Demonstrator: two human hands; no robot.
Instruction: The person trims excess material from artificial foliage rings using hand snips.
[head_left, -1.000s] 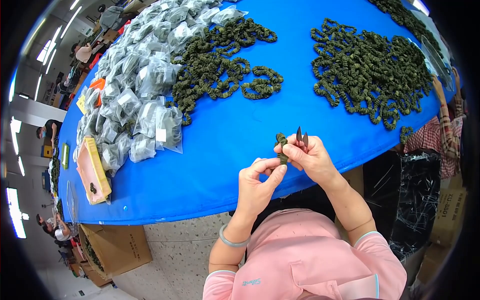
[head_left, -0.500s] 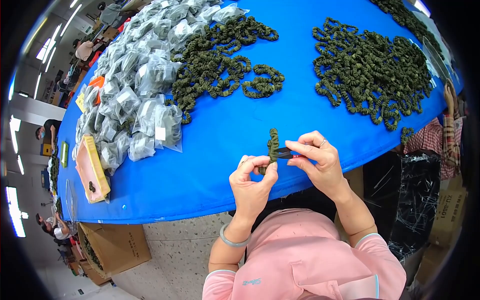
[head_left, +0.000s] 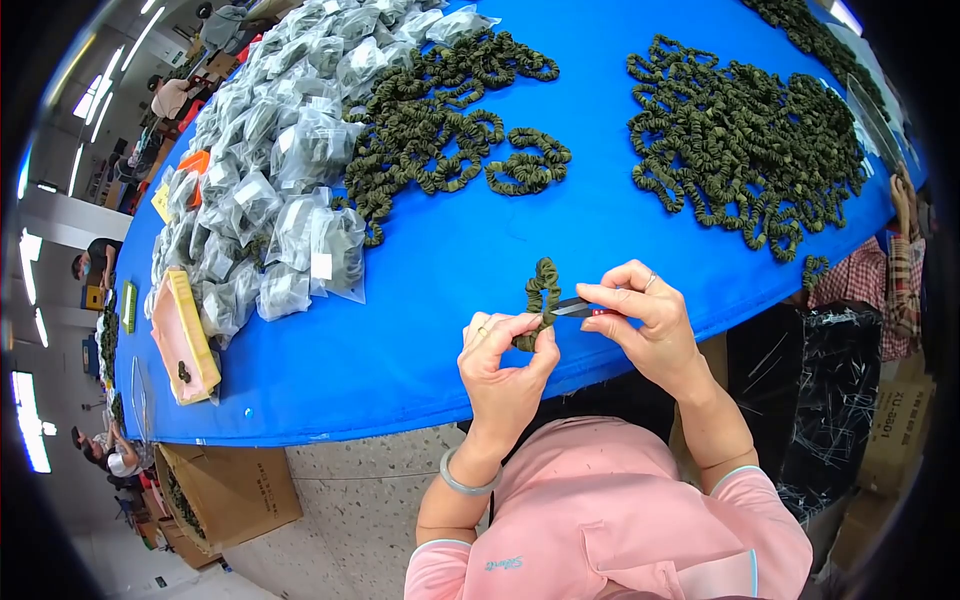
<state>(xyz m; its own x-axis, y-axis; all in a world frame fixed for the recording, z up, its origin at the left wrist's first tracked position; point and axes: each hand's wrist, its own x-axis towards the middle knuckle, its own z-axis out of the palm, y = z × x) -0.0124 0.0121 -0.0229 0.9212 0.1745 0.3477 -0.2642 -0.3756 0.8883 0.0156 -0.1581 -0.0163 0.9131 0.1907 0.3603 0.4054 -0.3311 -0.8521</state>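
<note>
My left hand [head_left: 506,368] pinches a dark green scrunchie [head_left: 543,284] between thumb and fingers, and its upper part stands up above them. In my right hand [head_left: 652,325] are black thread snips [head_left: 574,308] with a bit of red on the handle, largely covered by the fingers. The blade tips point left and reach the side of the scrunchie, just above my left thumb. Whether they touch a thread is too small to tell. Both hands are over the near edge of the blue table [head_left: 420,330].
A pile of scrunchies [head_left: 740,140] lies at right, and another pile [head_left: 430,135] at centre left. Beside that are many clear plastic bags [head_left: 290,150] and a yellow-rimmed tray [head_left: 185,340]. Cardboard boxes [head_left: 235,495] stand below. A co-worker's hand [head_left: 902,200] shows at far right.
The scrunchie has turned and opened slightly, so its loop shows more. The snips' blades show more clearly against it. My right hand has shifted slightly; the piles have stayed put.
</note>
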